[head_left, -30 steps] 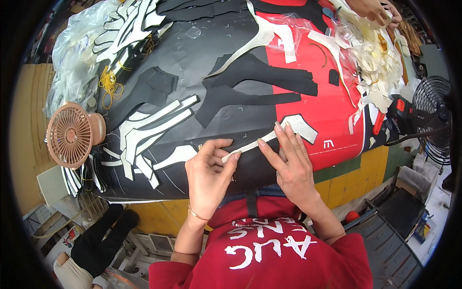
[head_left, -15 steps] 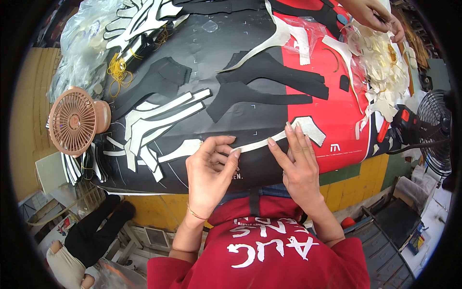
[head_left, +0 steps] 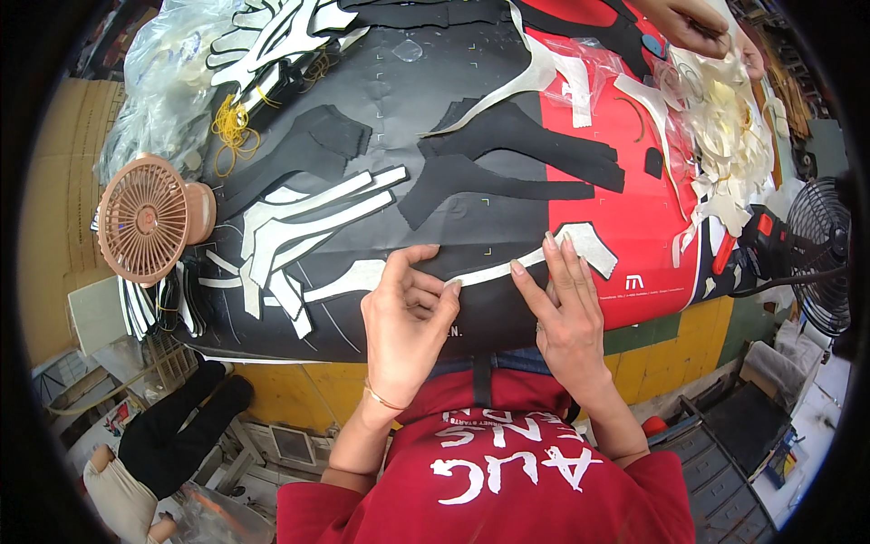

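Note:
A long, thin white cut piece (head_left: 594, 247) with a wide, dark-edged end lies near the front of the black and red mat. Its narrow middle runs left toward my left hand (head_left: 406, 313), whose fingers are curled with the thumb tip on the strip's edge; the fingers' far side is hidden. My right hand (head_left: 571, 313) rests on the strip, fingers stretched out beside the wide end. Left of my left hand shows another wide white part (head_left: 358, 279); whether it joins the same strip is hidden. Several white pieces with dark edges (head_left: 272, 240) overlap farther left.
Dark cut pieces (head_left: 494, 181) lie beyond my hands on the mat (head_left: 426, 100). A pink fan (head_left: 145, 219) stands at left, a black fan (head_left: 816, 240) at right. Pale scraps (head_left: 725, 118) heap at far right near another person's hand (head_left: 693, 27). Yellow bands (head_left: 234, 131) lie back left.
The whole view has shifted slightly. My left hand has slid a little to the right along the strip, while my right hand keeps nearly the same place. The other person's hands have moved slightly.

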`<state>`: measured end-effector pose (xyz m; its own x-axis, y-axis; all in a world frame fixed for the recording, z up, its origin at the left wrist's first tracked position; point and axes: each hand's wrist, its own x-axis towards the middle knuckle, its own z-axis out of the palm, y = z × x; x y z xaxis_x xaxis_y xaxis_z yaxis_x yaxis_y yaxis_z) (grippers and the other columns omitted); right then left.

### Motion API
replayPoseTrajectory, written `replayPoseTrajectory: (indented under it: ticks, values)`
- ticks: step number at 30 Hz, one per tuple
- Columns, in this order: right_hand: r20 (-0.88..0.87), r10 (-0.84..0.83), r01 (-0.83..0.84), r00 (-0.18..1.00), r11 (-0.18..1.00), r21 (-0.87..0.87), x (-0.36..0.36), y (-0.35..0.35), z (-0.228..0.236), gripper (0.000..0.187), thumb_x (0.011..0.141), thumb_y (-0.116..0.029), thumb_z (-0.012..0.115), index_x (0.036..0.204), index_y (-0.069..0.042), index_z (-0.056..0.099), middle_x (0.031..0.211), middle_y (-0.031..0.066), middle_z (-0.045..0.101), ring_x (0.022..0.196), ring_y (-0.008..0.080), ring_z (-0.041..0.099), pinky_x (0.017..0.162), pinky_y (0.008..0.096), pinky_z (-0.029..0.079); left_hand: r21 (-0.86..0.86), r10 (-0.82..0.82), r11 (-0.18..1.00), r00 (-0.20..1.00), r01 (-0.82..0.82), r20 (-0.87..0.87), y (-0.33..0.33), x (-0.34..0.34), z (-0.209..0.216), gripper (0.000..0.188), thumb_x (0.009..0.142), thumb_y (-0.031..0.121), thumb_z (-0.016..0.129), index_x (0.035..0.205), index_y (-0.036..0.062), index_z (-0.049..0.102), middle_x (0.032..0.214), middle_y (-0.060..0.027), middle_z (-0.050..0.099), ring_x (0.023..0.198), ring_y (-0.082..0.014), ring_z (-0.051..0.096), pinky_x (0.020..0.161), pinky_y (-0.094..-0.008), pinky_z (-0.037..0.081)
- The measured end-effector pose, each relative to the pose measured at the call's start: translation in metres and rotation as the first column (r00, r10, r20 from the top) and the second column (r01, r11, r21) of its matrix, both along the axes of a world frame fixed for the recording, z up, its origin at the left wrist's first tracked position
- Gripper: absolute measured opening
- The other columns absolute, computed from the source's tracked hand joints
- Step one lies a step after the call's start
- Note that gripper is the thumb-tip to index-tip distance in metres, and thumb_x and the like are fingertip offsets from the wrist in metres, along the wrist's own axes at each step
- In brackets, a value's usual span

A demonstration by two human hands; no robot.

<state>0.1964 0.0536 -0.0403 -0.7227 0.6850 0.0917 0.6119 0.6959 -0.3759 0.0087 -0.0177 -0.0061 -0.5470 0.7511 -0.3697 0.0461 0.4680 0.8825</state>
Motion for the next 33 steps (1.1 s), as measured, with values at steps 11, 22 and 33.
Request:
replayPoseTrajectory:
  ticks: [11,22,33]
  values:
    - [-0.005,0.080,-0.081,0.997,0.997,-0.020,-0.023,-0.017,0.019,0.060,0.081,-0.006,0.067,0.140,-0.015,0.059,0.155,0.0175,0.041,0.146,0.0379,0.034,0.119,0.0512,0.025,0.010,-0.015,1.000,0.996,0.016,-0.087,0.001,0.006,-0.003,0.045,0.086,-0.006,0.068,0.128,-0.0034,0.052,0.072,-0.0065,0.065,0.058,-0.0105,0.066,0.051,-0.0225,0.051]
    - [-0.024,0.109,-0.112,0.994,0.982,-0.153,-0.032,-0.023,0.005,0.055,0.088,-0.011,0.066,0.142,-0.013,0.056,0.154,0.0183,0.042,0.145,0.0357,0.038,0.113,0.0508,0.035,0.011,0.086,0.996,0.996,-0.087,0.026,-0.012,0.000,-0.004,0.040,0.090,-0.005,0.068,0.128,-0.0037,0.053,0.087,-0.0070,0.066,0.063,-0.0057,0.063,0.053,-0.0190,0.051]
    - [-0.011,0.104,-0.104,0.995,0.988,-0.111,-0.034,-0.024,0.006,0.050,0.089,-0.010,0.063,0.138,-0.012,0.058,0.152,0.0179,0.045,0.143,0.0351,0.041,0.114,0.0483,0.034,-0.008,-0.040,0.999,0.667,0.051,-0.744,-0.015,0.021,-0.012,0.033,0.082,0.005,0.072,0.114,0.0127,0.069,0.104,-0.0087,0.058,0.082,-0.0264,0.062,0.068,-0.0381,0.051]
